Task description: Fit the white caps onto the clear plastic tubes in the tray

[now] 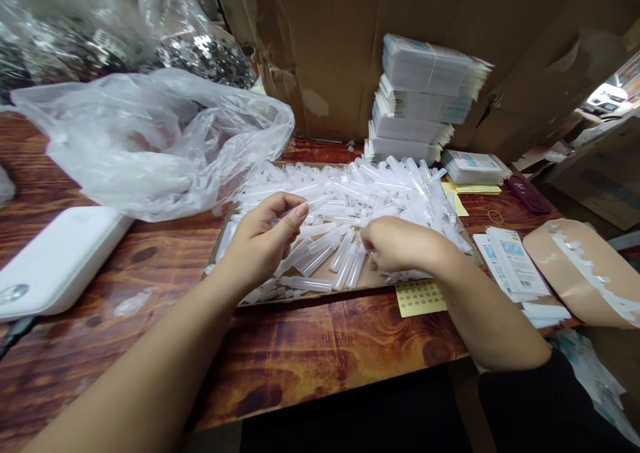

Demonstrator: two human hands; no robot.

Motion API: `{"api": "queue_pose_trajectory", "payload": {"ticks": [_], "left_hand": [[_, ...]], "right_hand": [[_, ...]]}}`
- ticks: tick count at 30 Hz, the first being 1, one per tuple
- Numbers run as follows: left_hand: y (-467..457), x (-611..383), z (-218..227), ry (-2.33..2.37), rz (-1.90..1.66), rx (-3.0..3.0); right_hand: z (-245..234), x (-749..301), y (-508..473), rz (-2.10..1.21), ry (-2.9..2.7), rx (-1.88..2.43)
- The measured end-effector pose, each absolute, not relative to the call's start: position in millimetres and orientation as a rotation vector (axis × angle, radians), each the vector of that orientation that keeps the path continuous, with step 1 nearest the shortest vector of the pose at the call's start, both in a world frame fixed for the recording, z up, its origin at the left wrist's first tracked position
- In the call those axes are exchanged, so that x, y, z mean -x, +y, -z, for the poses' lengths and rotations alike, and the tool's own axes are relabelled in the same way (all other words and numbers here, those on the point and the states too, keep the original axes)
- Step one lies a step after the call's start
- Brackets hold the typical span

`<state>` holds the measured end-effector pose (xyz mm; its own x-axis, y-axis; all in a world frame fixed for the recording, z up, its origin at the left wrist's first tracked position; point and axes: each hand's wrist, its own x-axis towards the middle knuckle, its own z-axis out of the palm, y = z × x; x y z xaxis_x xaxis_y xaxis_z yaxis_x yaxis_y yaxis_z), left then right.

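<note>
A shallow cardboard tray [367, 277] holds a heap of small translucent plastic tubes [345, 189]. Over the tray's left part, my left hand [267, 236] is closed, thumb against fingers, with one clear plastic tube [319, 203] sticking out of the pinch. My right hand [403, 245] reaches down into the tubes near the tray's front, its fingers curled inward. Whatever those fingers grip is hidden beneath the hand. Between both hands, several tubes lie side by side on the bare cardboard.
A crumpled plastic bag [170, 139] and a white power bank [60, 259] lie left. Banded card stacks [415, 106] stand behind the tray. To the right are printed cards [515, 259], a tan container [580, 259] and a dark red case [529, 194]. A yellow sticker sheet [420, 297] lies in front.
</note>
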<state>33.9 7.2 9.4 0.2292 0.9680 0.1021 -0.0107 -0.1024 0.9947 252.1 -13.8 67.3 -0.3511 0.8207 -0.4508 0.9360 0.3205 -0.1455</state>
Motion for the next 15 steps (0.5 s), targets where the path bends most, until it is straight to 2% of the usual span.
{"api": "queue_pose_trajectory", "payload": {"ticks": [5,8,10,15], "left_hand": [[5,-37,-15,0.947,-0.990,-1.176],[3,-36,-16,0.912,-0.970,-1.140],[2,-37,-15,0.886,-0.965,-1.145],[-1,-38,-15,0.836,-0.947,-1.205]], "right_hand": [[-69,-279,4,1.161,3.191,-1.811],[-54,-273,11,1.489,3.533,-1.708],[-45,-264,13,1.486,3.639,-1.561],[-39,-256,11,1.237,3.732,-1.314]]}}
